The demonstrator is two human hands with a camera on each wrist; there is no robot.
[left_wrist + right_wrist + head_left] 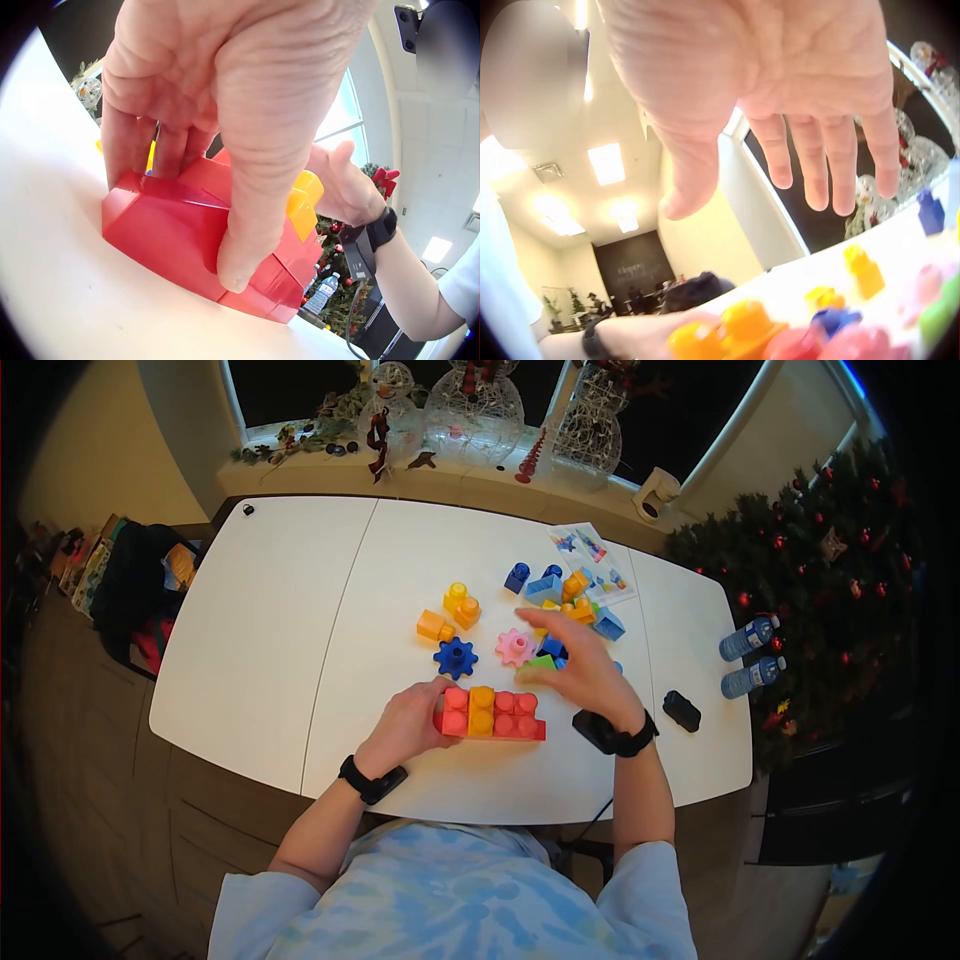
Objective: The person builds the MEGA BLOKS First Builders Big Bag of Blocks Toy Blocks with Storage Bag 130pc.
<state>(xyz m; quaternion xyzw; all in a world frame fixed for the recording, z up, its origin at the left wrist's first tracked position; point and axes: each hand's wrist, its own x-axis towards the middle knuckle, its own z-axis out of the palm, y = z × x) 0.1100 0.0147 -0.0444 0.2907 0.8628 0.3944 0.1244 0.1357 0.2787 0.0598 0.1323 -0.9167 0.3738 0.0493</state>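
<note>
My left hand grips the left end of a low build of red toy bricks, with its thumb along the near side in the left wrist view. A yellow brick sits across the build between red studs. My right hand hovers right of it, palm facing down, fingers apart and holding nothing. Close by its fingers lie a pink gear piece and a green brick. A dark blue gear piece lies just beyond the red build.
Orange bricks and a yellow brick lie beyond the blue gear. Light blue bricks and others cluster behind my right hand, near a picture sheet. A black case and water bottles are at the right.
</note>
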